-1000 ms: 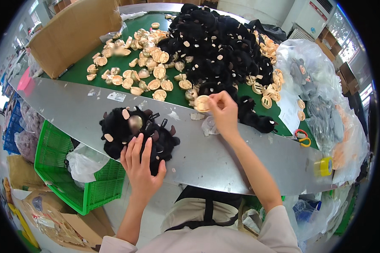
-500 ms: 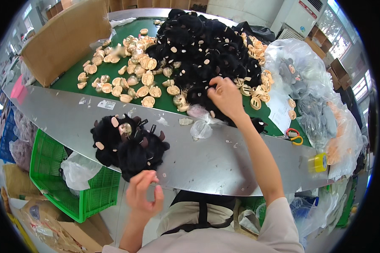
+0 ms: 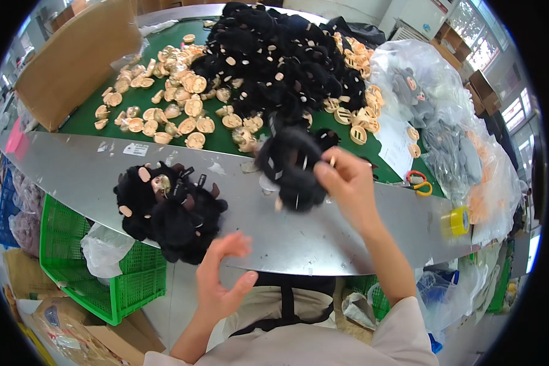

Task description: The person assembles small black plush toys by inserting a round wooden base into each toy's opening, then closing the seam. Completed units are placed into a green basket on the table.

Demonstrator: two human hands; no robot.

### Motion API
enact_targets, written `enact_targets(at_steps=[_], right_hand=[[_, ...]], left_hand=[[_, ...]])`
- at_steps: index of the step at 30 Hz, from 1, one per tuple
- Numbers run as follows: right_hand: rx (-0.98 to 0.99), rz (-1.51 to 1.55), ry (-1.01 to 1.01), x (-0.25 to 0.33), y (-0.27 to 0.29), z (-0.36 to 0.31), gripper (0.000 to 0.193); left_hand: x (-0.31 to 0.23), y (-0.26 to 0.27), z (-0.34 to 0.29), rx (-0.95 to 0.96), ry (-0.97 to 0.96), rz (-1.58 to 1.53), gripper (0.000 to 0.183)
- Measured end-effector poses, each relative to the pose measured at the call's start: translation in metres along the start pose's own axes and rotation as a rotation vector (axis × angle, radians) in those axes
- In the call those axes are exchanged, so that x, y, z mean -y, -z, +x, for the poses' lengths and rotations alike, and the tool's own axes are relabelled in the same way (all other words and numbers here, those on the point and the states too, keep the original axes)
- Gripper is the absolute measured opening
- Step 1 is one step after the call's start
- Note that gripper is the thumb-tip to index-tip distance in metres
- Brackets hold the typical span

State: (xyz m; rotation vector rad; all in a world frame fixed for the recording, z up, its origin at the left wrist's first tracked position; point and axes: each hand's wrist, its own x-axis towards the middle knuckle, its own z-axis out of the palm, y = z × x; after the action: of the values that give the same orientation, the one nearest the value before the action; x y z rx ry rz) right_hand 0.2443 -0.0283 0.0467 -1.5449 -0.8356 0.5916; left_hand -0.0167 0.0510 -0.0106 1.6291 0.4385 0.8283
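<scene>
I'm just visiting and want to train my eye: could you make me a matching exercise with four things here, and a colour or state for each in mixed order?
Things
1. Left hand
2. Right hand
3. Scissors
4. Plastic crate

Colours or states
A. Gripping a black plush piece
B. Green
C. Open, holding nothing
D. Red and yellow handles

Pairs: 1-C; 2-A; 3-D; 4-B

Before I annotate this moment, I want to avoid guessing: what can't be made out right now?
All in the head view:
Black plush in the right hand: motion blur smears its features.
Left hand: its fingertips are blurred too.
Green crate: a plastic bag covers part of its inside.
Black pile: its top layer hides what lies beneath.
White label: print too small to read.
</scene>
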Motion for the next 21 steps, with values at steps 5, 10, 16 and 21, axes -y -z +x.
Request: enact_targets(at_steps=[5, 10, 16, 21], right_hand=[[0.319, 0.122, -0.276, -0.007, -0.022, -0.084, 0.017], [-0.094, -0.036, -0.069, -0.031, -0.03, -0.114, 0.021], [-0.036, -0.079, 0.109, -0.023, -0.048, -0.119, 0.018], [-0.075, 0.09, 0.123, -0.038, -0.051, -0.127, 0.009]], left_hand=[[-0.013, -0.028, 0.023, 0.089, 0.272, -0.423, 0.057], [-0.003, -0.032, 0.016, 0.173, 0.31, -0.289, 0.035], [-0.001, -0.03, 0.002, 0.126, 0.294, -0.263, 0.016], [0.001, -0.031, 0.002, -0.073, 0.303, -0.36, 0.021]])
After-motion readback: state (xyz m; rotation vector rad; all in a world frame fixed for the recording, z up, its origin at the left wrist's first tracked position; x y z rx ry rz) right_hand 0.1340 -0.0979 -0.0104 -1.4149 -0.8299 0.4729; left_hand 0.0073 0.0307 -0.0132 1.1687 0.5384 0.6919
